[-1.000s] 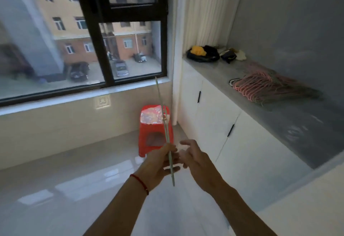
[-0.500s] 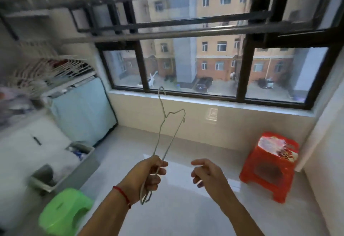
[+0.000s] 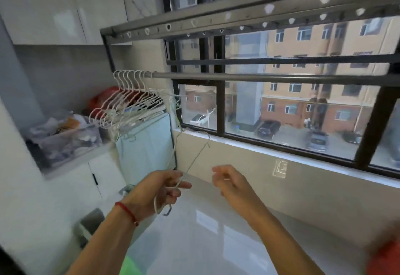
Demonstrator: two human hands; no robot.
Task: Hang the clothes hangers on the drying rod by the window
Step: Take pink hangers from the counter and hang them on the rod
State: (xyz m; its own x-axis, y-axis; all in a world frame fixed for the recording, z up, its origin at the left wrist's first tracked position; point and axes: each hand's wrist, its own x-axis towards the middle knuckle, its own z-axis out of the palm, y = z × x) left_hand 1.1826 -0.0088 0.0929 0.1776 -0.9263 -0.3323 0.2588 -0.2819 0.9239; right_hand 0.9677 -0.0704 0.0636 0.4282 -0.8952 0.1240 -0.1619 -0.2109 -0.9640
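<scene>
My left hand grips a thin pale wire clothes hanger by its lower end; the hanger points up toward the window, its hook well below the rod. My right hand hovers just right of it, fingers loosely curled, holding nothing. The grey drying rod runs horizontally in front of the window. Several white hangers hang bunched at the rod's left end.
A perforated upper rack bar runs above the rod. A counter at left carries a clear box of clutter. A light blue panel leans in the corner. A green stool and red stool stand on the floor.
My view has swung left and up from the right-hand counter to the window rod. My left hand keeps the hanger; the hung hangers have come into view.
</scene>
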